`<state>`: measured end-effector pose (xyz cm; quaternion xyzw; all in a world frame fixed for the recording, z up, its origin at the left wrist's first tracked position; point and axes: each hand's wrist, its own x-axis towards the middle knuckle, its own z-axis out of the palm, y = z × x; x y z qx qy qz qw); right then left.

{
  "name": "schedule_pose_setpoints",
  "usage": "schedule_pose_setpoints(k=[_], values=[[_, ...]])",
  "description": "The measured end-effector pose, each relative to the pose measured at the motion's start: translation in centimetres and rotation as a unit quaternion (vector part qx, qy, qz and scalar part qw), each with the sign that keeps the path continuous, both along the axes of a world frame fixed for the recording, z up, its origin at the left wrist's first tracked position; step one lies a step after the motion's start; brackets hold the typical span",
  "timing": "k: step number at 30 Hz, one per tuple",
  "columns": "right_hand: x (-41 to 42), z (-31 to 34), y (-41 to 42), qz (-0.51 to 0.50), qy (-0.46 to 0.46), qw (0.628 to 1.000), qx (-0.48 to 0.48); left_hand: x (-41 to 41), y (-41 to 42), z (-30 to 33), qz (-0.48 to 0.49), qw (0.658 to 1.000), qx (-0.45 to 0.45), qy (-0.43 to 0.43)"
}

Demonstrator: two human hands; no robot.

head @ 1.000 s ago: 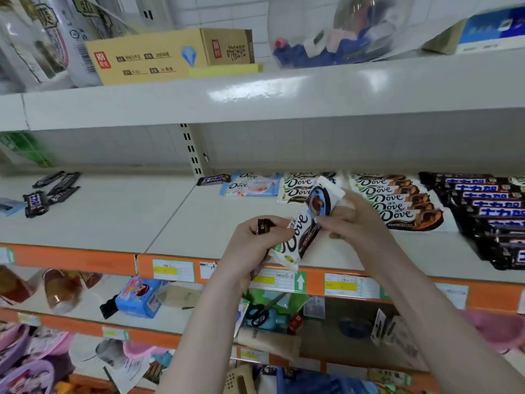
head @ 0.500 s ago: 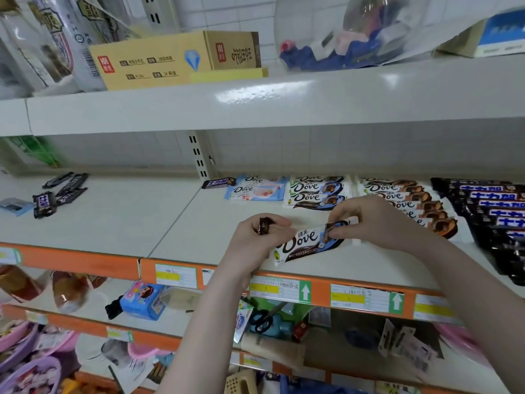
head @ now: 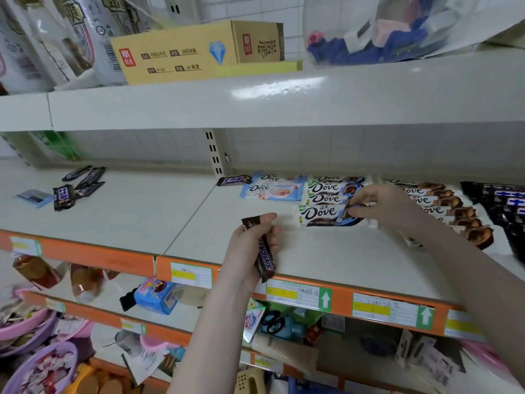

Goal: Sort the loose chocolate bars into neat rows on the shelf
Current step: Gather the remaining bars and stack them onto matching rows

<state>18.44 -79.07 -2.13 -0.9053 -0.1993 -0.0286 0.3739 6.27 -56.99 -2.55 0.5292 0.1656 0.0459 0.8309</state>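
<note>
My left hand [head: 250, 251] grips a brown Snickers bar [head: 262, 251] upright above the front of the white shelf [head: 326, 260]. My right hand [head: 383, 206] pinches the right end of a white Dove bar [head: 321, 216], which lies flat at the front of a row of matching Dove bars [head: 329, 189]. Left of that row lie two pale blue Dove bars [head: 272, 189], and one dark bar [head: 234, 180] beside them. A row of caramel Dove bars [head: 454, 211] and a row of dark bars [head: 508, 206] fill the right.
Several loose dark bars [head: 79, 186] and a pale blue packet [head: 35, 197] lie on the shelf's left section. A cardboard box [head: 199, 52] and bags sit on the shelf above. Orange price rails [head: 113, 260] edge the shelf fronts, with mixed goods and pink bowls below.
My right hand carried the white Dove bar away from my left hand and laid it flat at the front of the matching row. My left hand let go of it and keeps the Snickers bar.
</note>
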Motion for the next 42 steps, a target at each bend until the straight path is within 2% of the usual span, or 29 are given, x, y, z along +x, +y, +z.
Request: schedule_pose_setpoints(k=[7,13,18,22,26,28,30,33,36,39,42], values=[[1.2,-1.2,1.0,-0.070,-0.077,0.990,-0.097,0.4,0.4,-0.2,0.008,0.999,-0.040,0.012],[1.9,-2.4,0.6,-0.058,-0.122,0.979,-0.154,0.9,0.9,-0.4,0.024,0.998,-0.060,0.026],[2.4,-3.1,0.0,-0.048,-0.130,0.980,-0.142,1.3,1.0,-0.5,0.039,0.996,-0.073,0.033],[2.6,-3.2,-0.2,-0.059,-0.148,0.975,-0.157,1.3,0.8,-0.4,0.043,0.988,-0.145,0.041],[0.7,-2.1,0.9,-0.078,-0.203,0.965,-0.146,1.5,0.6,-0.3,0.059,0.983,-0.171,-0.001],[-1.3,-1.2,2.0,-0.054,-0.180,0.977,-0.096,1.5,0.4,-0.3,0.068,0.988,-0.140,-0.011],[-3.9,-0.8,3.3,-0.009,-0.119,0.992,-0.043,1.6,0.1,-0.4,0.080,0.989,-0.121,-0.013],[-7.2,-0.7,5.6,0.070,-0.018,0.997,0.026,1.6,0.0,-0.5,0.091,0.986,-0.136,-0.035],[-8.5,-0.9,7.7,0.117,0.079,0.985,0.098,1.5,0.5,-1.2,0.082,0.985,-0.135,-0.067],[-8.6,-0.8,10.2,0.124,0.159,0.965,0.169,1.6,2.2,-1.9,0.055,0.992,-0.086,-0.076],[-8.2,-0.6,13.4,0.119,0.200,0.951,0.202,2.1,5.1,-2.0,0.018,0.995,-0.030,-0.095]])
